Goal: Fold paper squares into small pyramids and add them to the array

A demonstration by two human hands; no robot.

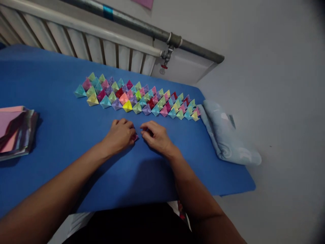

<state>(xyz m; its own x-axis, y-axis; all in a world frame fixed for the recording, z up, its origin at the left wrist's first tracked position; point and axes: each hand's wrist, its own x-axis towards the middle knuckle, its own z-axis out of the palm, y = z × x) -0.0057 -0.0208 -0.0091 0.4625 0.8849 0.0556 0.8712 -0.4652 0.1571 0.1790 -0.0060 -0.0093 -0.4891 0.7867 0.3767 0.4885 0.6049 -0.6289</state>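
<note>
On the blue table (63,135), a small pink folded paper (136,137) shows at the fingertips of my left hand (122,135), whose curled fingers hide most of it. My right hand (156,135) is just to its right, thumb and fingers apart, with nothing visible between them. Beyond both hands, several rows of small folded paper shapes (137,107) in yellow, green, blue, purple, pink and red stand close together across the table.
A stack of coloured paper sheets (15,132) lies at the far left. A folded light-blue cloth (225,135) rests at the table's right end. Behind the table are a white radiator (96,47), a grey pipe (144,27) and a red-handled valve (164,66).
</note>
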